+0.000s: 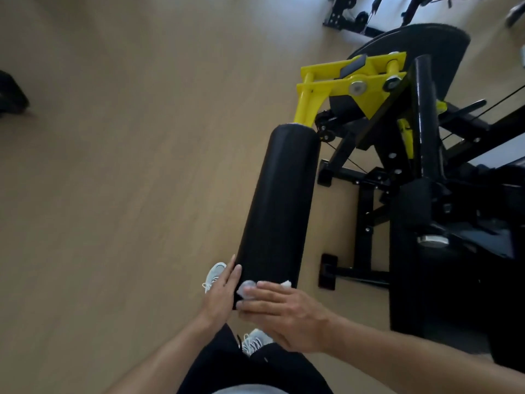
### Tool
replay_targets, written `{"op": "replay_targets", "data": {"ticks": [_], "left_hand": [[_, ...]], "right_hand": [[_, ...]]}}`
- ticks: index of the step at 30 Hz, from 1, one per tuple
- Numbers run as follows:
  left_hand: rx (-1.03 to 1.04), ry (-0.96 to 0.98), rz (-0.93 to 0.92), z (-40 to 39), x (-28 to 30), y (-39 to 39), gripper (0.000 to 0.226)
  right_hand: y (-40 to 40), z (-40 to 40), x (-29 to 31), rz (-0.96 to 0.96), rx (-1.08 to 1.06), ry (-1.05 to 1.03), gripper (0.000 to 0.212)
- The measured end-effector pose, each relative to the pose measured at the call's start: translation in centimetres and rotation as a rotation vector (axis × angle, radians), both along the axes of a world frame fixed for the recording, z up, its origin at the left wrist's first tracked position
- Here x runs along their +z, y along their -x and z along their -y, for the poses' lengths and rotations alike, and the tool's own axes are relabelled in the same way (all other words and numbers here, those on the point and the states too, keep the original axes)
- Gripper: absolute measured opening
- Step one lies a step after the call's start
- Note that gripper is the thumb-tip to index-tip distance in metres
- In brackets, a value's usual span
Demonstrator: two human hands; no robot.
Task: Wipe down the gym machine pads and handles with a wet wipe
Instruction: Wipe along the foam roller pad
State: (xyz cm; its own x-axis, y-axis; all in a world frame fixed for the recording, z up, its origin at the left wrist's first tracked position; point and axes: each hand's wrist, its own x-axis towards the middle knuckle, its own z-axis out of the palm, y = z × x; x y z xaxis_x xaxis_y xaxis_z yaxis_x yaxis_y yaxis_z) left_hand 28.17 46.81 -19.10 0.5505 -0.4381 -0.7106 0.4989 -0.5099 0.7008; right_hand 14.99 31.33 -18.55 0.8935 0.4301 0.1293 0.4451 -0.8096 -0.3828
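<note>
A long black roller pad ran from the near centre of the scene up toward the far right, where it joined a yellow arm of the gym machine. The white wet wipe lay at the near end of that pad, bunched under the right hand, with a second bit of white showing just beyond the knuckles on the right side of the pad. The right hand pressed down on the wipe with its fingers laid fairly straight across the pad's end, pointing left; they did not look curled round the wipe, though the fingertips were partly hidden by it. The left hand stood flat against the left side of the pad's near end, fingers straight and together, pointing far, touching the pad and holding nothing.

To the right of the pad stood the black frame of the machine, with an upright black post and a round black plate at the far right behind the yellow bracket. The pale wooden floor filled the left half of the scene. Two light grey shoes showed near the hands, one just left of the left hand and one below the right hand, above black trouser legs.
</note>
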Motion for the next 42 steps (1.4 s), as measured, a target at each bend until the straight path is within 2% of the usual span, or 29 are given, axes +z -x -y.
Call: {"op": "replay_targets", "data": {"ticks": [4, 7, 11, 14, 19, 23, 28, 31, 33, 38, 42], "left_hand": [[0.071, 0.006, -0.011, -0.6, -0.1, 1.9, 0.049], [0.120, -0.063, -0.008, -0.8, -0.2, 2.6, 0.050], [0.133, -0.125, 0.052, -1.5, -0.6, 3.1, 0.041], [0.127, -0.104, 0.014, -1.8, 0.3, 3.5, 0.066], [0.125, -0.074, -0.019, -2.2, 1.3, 3.4, 0.054], [0.081, -0.030, -0.010, -2.3, 1.8, 3.5, 0.064], [0.038, -0.042, 0.018, -2.8, 2.3, 1.9, 0.083], [-0.038, -0.073, -0.005, -2.5, 2.3, 0.3, 0.071], [-0.078, -0.089, -0.026, -2.3, 2.1, -0.5, 0.066], [-0.191, -0.100, -0.069, -2.2, 1.2, -1.9, 0.086], [-0.355, -0.116, -0.057, -1.9, 1.2, -3.3, 0.126]], "right_hand": [[0.0, 1.1, -1.3, 0.039, 0.152, 0.094, 0.054], [-1.5, 2.6, -0.8, 0.068, 0.156, 0.040, 0.051], [-4.3, 6.3, -0.1, 0.139, -0.189, -0.005, 0.043], [-6.8, 8.9, 0.7, 0.117, -0.426, 0.059, 0.038], [-6.3, 5.9, 1.0, 0.197, -0.639, 0.214, 0.037], [-3.8, 2.8, 1.1, 0.129, -0.801, -0.054, 0.033], [-0.7, -0.9, 0.6, 0.148, -0.636, -0.135, 0.029], [-2.2, 1.2, 0.6, 0.099, -0.596, -0.145, 0.031], [-4.4, 3.0, 0.8, 0.026, -0.654, -0.179, 0.032], [-10.8, 5.9, 1.6, -0.084, -0.891, -0.248, 0.036], [-11.0, 4.7, 1.9, -0.074, -0.952, -0.202, 0.037]]}}
